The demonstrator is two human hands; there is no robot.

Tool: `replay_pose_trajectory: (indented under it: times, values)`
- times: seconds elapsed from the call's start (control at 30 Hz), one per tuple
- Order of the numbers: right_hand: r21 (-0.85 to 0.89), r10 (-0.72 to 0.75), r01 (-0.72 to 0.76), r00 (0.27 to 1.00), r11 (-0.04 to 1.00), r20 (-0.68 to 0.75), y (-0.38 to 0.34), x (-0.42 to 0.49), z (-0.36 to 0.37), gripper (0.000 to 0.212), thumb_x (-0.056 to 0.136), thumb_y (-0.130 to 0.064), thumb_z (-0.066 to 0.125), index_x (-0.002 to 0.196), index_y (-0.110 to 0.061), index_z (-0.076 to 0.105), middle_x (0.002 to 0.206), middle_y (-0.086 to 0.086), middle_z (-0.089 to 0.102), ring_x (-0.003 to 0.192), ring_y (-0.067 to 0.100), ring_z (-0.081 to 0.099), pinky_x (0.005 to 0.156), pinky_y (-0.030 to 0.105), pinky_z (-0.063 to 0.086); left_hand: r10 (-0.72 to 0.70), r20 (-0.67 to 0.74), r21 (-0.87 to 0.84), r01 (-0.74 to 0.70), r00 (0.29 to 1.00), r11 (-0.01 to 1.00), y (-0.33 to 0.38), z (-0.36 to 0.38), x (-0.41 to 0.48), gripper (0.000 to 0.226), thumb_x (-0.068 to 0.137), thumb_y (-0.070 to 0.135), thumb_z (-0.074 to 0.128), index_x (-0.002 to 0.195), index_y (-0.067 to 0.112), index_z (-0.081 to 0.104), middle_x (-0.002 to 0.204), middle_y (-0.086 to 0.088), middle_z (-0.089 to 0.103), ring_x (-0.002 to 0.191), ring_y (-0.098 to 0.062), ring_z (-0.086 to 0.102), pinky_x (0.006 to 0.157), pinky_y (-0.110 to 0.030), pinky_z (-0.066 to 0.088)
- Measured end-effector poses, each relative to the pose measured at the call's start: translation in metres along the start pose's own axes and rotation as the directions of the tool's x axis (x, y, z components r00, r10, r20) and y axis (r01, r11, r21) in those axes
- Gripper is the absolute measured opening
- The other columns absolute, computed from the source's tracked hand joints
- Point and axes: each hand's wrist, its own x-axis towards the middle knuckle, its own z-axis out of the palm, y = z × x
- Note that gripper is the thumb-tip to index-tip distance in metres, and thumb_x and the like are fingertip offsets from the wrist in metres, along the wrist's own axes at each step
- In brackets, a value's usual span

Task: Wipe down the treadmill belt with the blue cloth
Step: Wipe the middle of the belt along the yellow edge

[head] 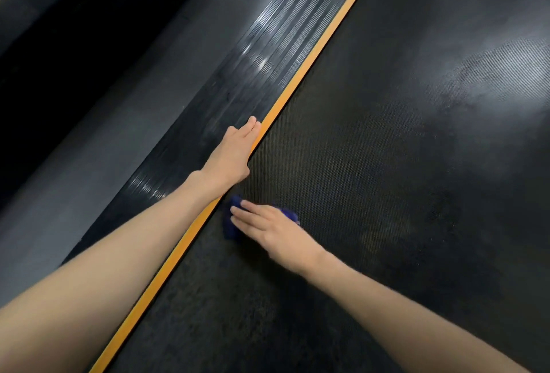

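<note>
The blue cloth (230,225) lies bunched on the treadmill belt (372,182), just beside the orange strip (297,79) at the belt's edge. The right hand (272,232) presses it flat, fingers extended rather than closed around it. The left hand (233,153), likewise open and holding nothing, rests on the ribbed side rail (262,54) just across the orange strip. To wipe well, I would keep the palm's weight over the cloth, spread it wider, and work away from the strip in overlapping strokes, since most of the belt lies farther out.

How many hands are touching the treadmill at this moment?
2. The left hand rests flat on the ribbed black side rail beside the orange strip. The right hand presses the crumpled blue cloth onto the black textured belt.
</note>
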Motion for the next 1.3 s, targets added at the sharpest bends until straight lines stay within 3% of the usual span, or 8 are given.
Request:
replay_pose_trajectory:
  times: [0.13,0.33,0.5,0.57,0.67,0.83,1.03,1.3]
  values:
    - [-0.091,0.252,-0.269,0.955,0.959,-0.159,0.077,-0.001,-0.028,0.054,0.079,0.004,0.040,0.131,-0.004,0.051,0.141,0.014,0.045,0.134,0.035,0.036,0.112,0.043,0.018,0.003,0.017,-0.021,-0.003,1.000,1.000,-0.004,-0.001,0.002,0.092,0.079,-0.006,0.063,0.149,0.016,0.007,0.158,0.002,0.003,0.128,-0.025,0.033,0.094,-0.025,0.040]
    - [0.196,0.774,-0.780,0.487,0.594,-0.404,0.111,0.036,-0.059,0.060,0.076,0.017,0.049,0.132,-0.003,0.047,0.138,0.013,0.046,0.131,0.030,0.037,0.113,0.042,0.026,0.032,0.032,-0.099,-0.028,0.999,0.995,-0.006,0.001,-0.005,0.092,0.080,-0.010,0.061,0.150,0.015,0.005,0.158,0.003,0.000,0.134,-0.025,0.026,0.093,-0.025,0.041]
    - [-0.043,0.264,-0.271,0.956,0.962,-0.127,0.010,0.008,0.003,0.050,0.082,0.000,0.042,0.132,-0.006,0.049,0.135,0.014,0.050,0.128,0.033,0.043,0.108,0.039,0.033,0.042,-0.004,-0.160,-0.042,0.999,0.986,-0.009,0.003,-0.009,0.087,0.082,-0.009,0.059,0.149,0.014,0.009,0.158,0.002,0.000,0.140,-0.026,0.020,0.105,-0.030,0.033]
    - [-0.150,0.044,-0.041,0.999,0.988,0.014,0.021,-0.007,-0.004,0.051,0.088,-0.009,0.028,0.135,-0.007,0.047,0.142,0.008,0.045,0.133,0.026,0.039,0.110,0.036,0.030,0.043,-0.048,-0.190,-0.051,0.998,0.981,-0.012,0.004,-0.017,0.085,0.083,-0.008,0.060,0.149,0.013,0.011,0.158,0.002,-0.002,0.142,-0.025,0.017,0.108,-0.031,0.030]
    - [-0.203,0.204,-0.234,0.966,0.951,-0.158,0.084,0.011,-0.036,0.052,0.081,-0.003,0.030,0.127,-0.001,0.055,0.134,0.016,0.052,0.125,0.035,0.047,0.105,0.043,0.034,-0.015,-0.184,-0.181,-0.018,0.983,0.983,-0.020,0.011,-0.036,0.072,0.084,-0.008,0.060,0.146,0.008,0.026,0.151,-0.004,0.021,0.136,-0.020,0.029,0.105,-0.030,0.035]
    - [0.048,0.753,-0.785,0.572,0.617,-0.327,0.118,0.066,-0.073,0.056,0.075,0.015,0.050,0.130,0.006,0.046,0.138,0.023,0.044,0.131,0.037,0.036,0.107,0.032,0.024,0.021,-0.196,-0.091,-0.040,0.980,0.995,-0.028,0.015,-0.046,0.057,0.082,-0.006,0.061,0.135,0.008,0.044,0.127,-0.002,0.044,0.109,-0.015,0.045,0.083,-0.033,0.051]
    - [-0.228,0.115,-0.103,0.993,0.968,0.038,0.080,0.032,-0.046,0.065,0.065,0.018,0.050,0.127,-0.001,0.055,0.135,0.015,0.052,0.127,0.033,0.045,0.108,0.036,0.030,0.024,-0.194,-0.100,-0.044,0.981,0.994,-0.025,0.015,-0.050,0.058,0.085,-0.003,0.059,0.138,0.009,0.039,0.129,-0.003,0.043,0.113,-0.017,0.046,0.088,-0.031,0.049]
    - [-0.028,0.741,-0.777,0.609,0.629,-0.283,0.169,0.091,-0.094,0.054,0.079,0.014,0.045,0.131,-0.001,0.047,0.141,0.015,0.042,0.131,0.035,0.033,0.104,0.036,0.029,-0.009,-0.151,-0.160,-0.016,0.989,0.987,-0.022,0.017,-0.053,0.067,0.083,-0.010,0.055,0.143,0.008,0.032,0.141,-0.002,0.035,0.125,-0.017,0.040,0.099,-0.027,0.043]
